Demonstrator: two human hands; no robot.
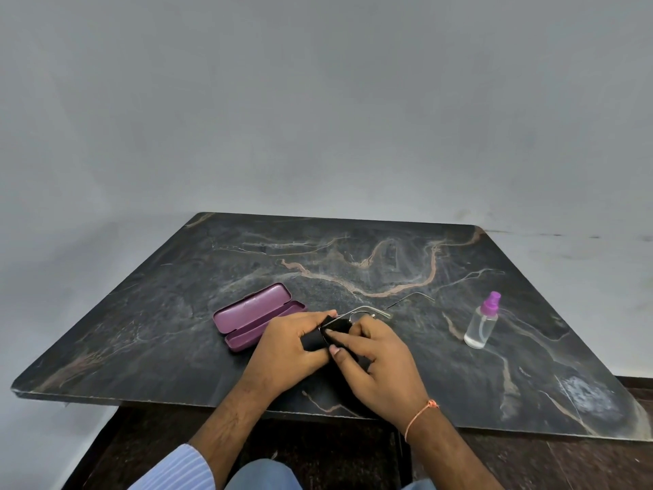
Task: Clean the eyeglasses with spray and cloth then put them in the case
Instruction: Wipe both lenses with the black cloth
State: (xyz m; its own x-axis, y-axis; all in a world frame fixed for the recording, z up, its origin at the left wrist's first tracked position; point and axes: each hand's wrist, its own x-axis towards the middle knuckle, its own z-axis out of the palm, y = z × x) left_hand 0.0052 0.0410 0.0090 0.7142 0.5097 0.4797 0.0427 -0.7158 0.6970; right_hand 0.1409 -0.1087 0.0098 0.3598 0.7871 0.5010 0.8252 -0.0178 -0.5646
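- Two hands meet at the near middle of the dark marbled counter [353, 256], both working on one small bundle.
- The left hand [289, 343] has its fingers curled round a black cloth [314, 341]; its grip is clamped on the cloth and on the eyeglasses [360, 314] wrapped inside it.
- The right hand [378, 358] pinches the same cloth from the 3 o'clock side, thumb pressed on the black fabric over a lens.
- Most of the eyeglasses are hidden: the lenses lie under cloth and fingers, and only the thin metal frame top and two temple arms show, reaching out toward 1 o'clock.
- How much of the cloth hangs below the hands is hard to tell, since it blends into the dark counter.
- At 10 o'clock from the hands, just beside the left knuckles, a purple case [258, 318] lies open, lid back; its near end is covered by the left hand.
- Well apart at 3 o'clock stands a clear spray bottle [482, 321] with a purple cap, upright.
- A thin orange thread [418, 415] circles the right wrist.
- Both forearms are cut off by the lower edge, with a striped blue sleeve [180, 470] at the left.
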